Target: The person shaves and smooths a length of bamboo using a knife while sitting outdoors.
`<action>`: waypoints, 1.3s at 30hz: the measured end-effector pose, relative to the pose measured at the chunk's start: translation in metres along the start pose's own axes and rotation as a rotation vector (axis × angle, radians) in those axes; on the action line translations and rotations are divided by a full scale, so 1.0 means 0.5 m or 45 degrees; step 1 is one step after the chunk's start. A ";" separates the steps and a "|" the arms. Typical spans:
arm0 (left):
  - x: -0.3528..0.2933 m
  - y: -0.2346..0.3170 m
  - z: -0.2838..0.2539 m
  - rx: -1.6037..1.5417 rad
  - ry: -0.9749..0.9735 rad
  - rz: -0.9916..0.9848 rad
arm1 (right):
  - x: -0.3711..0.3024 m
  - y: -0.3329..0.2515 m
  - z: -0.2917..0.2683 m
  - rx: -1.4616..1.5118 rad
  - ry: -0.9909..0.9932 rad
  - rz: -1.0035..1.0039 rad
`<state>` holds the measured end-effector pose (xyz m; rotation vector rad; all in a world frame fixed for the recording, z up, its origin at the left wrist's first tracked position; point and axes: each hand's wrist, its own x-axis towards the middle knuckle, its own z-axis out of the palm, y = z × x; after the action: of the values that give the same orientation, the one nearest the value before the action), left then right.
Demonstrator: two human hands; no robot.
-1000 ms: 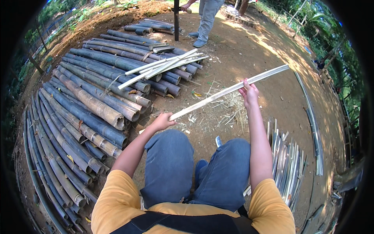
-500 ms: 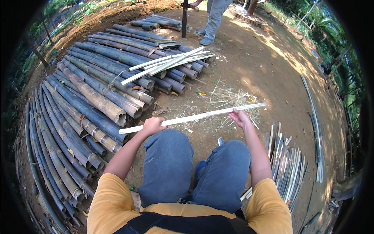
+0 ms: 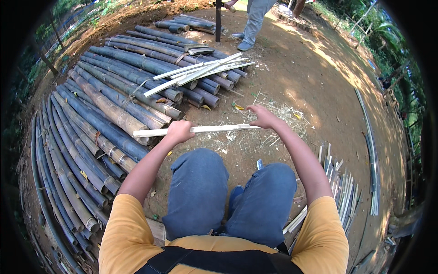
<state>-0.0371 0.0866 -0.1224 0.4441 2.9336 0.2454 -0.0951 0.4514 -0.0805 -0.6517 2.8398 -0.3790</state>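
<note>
A long pale split-bamboo strip (image 3: 219,129) lies level across the space in front of my knees. My left hand (image 3: 180,131) is wrapped round it, with a short end sticking out to the left. At the strip's visible right end is my right hand (image 3: 263,117), thumb and fingers spread apart; whether the thumb touches the strip is hard to tell. Fine bamboo shavings (image 3: 287,119) lie on the ground just beyond my right hand.
Dark bamboo poles (image 3: 123,109) are stacked to my left, with several pale strips (image 3: 200,71) on top. Split strips (image 3: 342,192) lie by my right side, longer ones (image 3: 370,155) farther right. Another person's legs (image 3: 253,23) stand beyond, beside a dark post (image 3: 218,20).
Both hands have moved away from me with the strip. My right hand has swung inward and forward, its fingers now apart, and less of the strip shows on the right.
</note>
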 end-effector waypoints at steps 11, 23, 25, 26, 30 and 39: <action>0.005 0.041 -0.038 0.152 -0.187 0.101 | 0.080 -0.229 0.125 0.039 -0.223 -0.277; 0.047 0.093 -0.091 0.303 -0.011 0.279 | 0.092 -0.188 0.137 0.421 -0.102 -0.213; 0.040 0.100 -0.090 0.157 0.082 0.277 | 0.089 -0.188 0.133 0.310 -0.123 -0.198; 0.031 0.098 -0.092 0.120 0.313 0.443 | 0.093 -0.191 0.139 0.278 -0.074 -0.196; -0.006 0.142 -0.122 -0.189 0.791 0.796 | 0.105 -0.136 0.142 0.102 0.261 -0.211; -0.030 0.056 -0.101 -0.806 0.680 0.373 | 0.093 -0.209 -0.004 0.153 0.972 -0.171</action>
<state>-0.0245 0.1014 -0.0660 0.7888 2.9986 1.4761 -0.0951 0.3401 -0.0548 -0.8092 3.4327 -1.0005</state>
